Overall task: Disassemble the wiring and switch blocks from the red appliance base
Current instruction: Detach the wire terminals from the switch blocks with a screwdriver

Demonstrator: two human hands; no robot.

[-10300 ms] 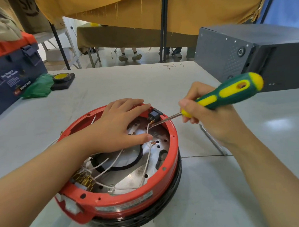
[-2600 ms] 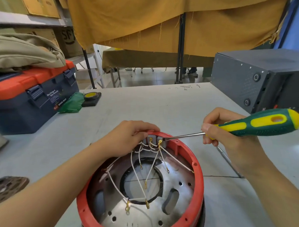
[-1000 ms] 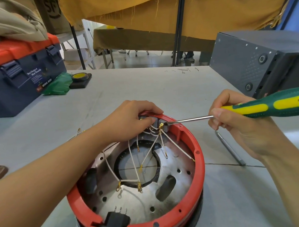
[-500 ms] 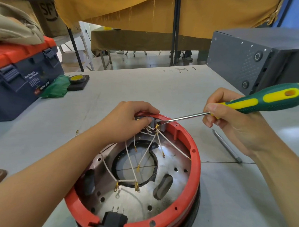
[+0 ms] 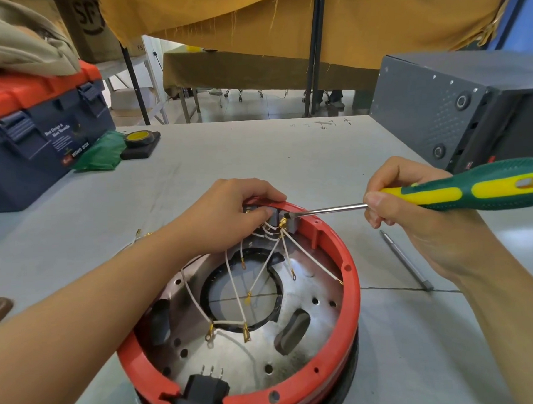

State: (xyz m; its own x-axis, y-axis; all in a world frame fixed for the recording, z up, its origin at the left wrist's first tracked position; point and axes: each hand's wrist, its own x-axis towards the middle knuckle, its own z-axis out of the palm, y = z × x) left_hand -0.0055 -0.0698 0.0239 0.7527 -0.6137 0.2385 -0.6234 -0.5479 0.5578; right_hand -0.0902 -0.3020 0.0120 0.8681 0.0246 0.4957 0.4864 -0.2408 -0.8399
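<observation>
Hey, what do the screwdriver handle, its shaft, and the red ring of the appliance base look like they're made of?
Screwdriver handle: green and yellow, matte; looks like moulded plastic with rubbery grip zones, though softness can't be confirmed.
Shaft: bright silver with a reflective streak, so probably polished steel.
Red ring: uniform colour, smooth, dull sheen, moulded holes; likely plastic.

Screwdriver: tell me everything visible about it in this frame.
The screwdriver has a thick green handle with yellow inlays, looking rubbery, and a slim bare metal shaft. The right hand grips the handle's front end. It lies almost level, handle to the right, tip leftward at the grey switch block inside the far rim of the red base.
</observation>
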